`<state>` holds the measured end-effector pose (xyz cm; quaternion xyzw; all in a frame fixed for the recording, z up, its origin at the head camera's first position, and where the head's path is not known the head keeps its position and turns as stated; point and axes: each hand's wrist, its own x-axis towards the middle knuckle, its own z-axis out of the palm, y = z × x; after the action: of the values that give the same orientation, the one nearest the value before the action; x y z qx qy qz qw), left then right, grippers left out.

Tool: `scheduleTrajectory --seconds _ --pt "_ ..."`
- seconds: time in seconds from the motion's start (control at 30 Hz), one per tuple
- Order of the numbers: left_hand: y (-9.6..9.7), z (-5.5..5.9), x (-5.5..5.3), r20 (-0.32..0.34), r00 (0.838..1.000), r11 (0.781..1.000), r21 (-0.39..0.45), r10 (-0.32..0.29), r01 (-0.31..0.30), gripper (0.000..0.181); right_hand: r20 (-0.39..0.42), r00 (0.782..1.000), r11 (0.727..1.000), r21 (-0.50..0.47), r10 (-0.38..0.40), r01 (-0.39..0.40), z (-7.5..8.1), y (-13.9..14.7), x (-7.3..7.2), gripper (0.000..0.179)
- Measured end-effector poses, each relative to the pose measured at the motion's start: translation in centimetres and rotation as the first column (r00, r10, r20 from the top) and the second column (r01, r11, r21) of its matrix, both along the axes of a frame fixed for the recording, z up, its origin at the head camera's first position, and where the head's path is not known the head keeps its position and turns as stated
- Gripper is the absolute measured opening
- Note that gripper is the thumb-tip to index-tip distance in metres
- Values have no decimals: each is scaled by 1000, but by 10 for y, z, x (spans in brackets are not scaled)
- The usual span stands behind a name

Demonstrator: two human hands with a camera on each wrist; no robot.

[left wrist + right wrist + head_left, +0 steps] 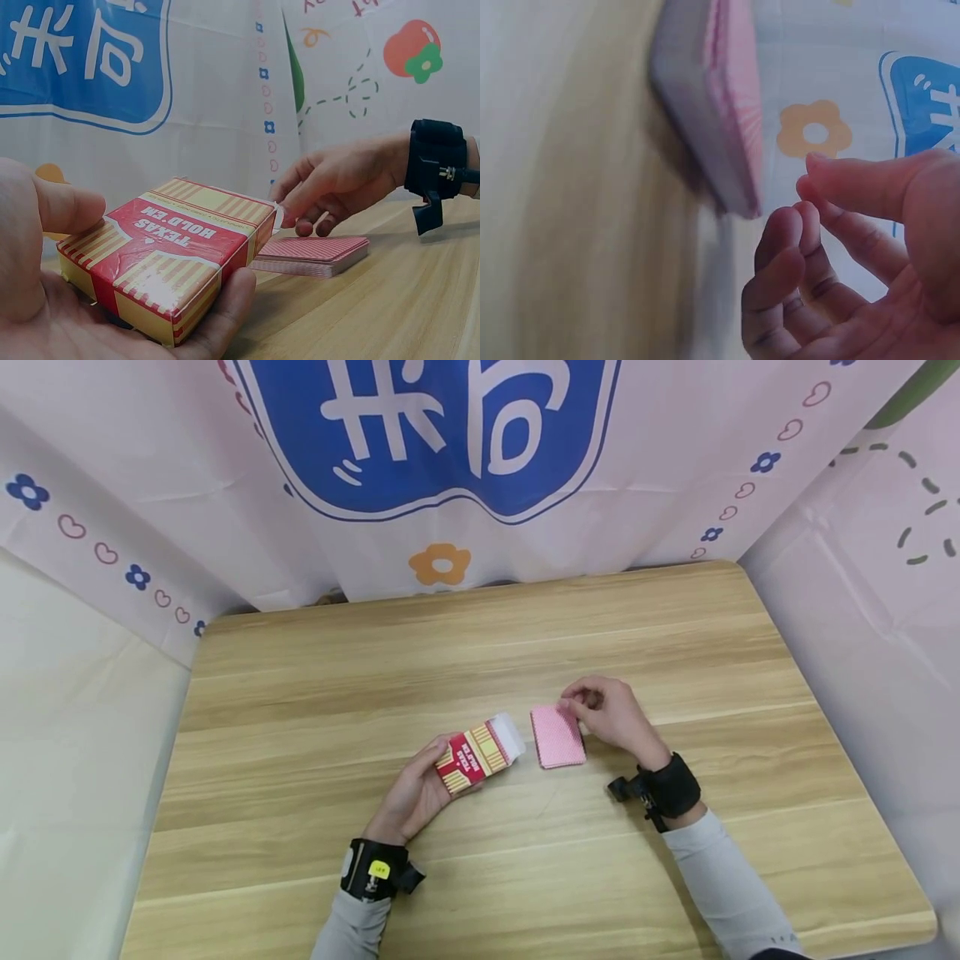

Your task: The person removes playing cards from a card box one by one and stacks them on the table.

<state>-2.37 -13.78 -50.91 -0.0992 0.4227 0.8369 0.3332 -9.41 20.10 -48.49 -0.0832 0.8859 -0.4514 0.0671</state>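
Note:
My left hand (pixel 412 797) grips a red and yellow card box (pixel 471 756) printed "TEXAS HOLD'EM", its thumb along one side and fingers along the other. At the box's far end a white flap (pixel 508 737) stands out, pointing toward a squared deck of playing cards (pixel 557 739) with pink patterned backs. The deck lies face down on the table. By the deck's upper right corner is my right hand (pixel 615 714), thumb and index fingertips close together and the other fingers loosely bent. In the right wrist view its fingers (pixel 776 240) hold nothing and stand apart from the deck.
Beneath everything is a wood-grain table (pixel 300 693) with rounded corners. A printed white cloth (pixel 375 556) hangs behind its back edge, and more cloth hangs along both sides. Each wrist wears a black strap (pixel 671 789) with a small camera.

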Motion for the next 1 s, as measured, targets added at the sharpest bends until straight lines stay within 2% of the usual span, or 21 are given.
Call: scheduleTrajectory --seconds 0.17,0.33,0.47,0.57,0.7,0.87,1.0 --pt "-1 0 1 -10 1000 1000 -8 -1 1 61 -48 999 992 -123 18 -24 11 -13 7 11" --pt "0 -1 3 -36 999 1000 1 -25 25 61 -76 994 962 -256 80 -97 21 -29 22 12" --pt "3 -1 3 -30 999 999 6 -41 41 59 -42 990 929 -340 136 -142 27 -39 35 13" --pt "2 0 2 -25 999 1000 -4 -24 24 57 27 981 906 -389 194 -169 30 -47 40 16" --pt "0 0 2 -30 999 1000 0 -28 28 58 85 971 902 -396 224 -174 28 -54 41 19" --pt "-3 0 2 -48 998 999 14 -43 43 61 23 969 916 -331 247 -226 19 -61 39 22" --pt "-3 1 2 -59 997 999 19 -49 50 54 -8 962 913 -315 272 -261 14 -64 39 24"
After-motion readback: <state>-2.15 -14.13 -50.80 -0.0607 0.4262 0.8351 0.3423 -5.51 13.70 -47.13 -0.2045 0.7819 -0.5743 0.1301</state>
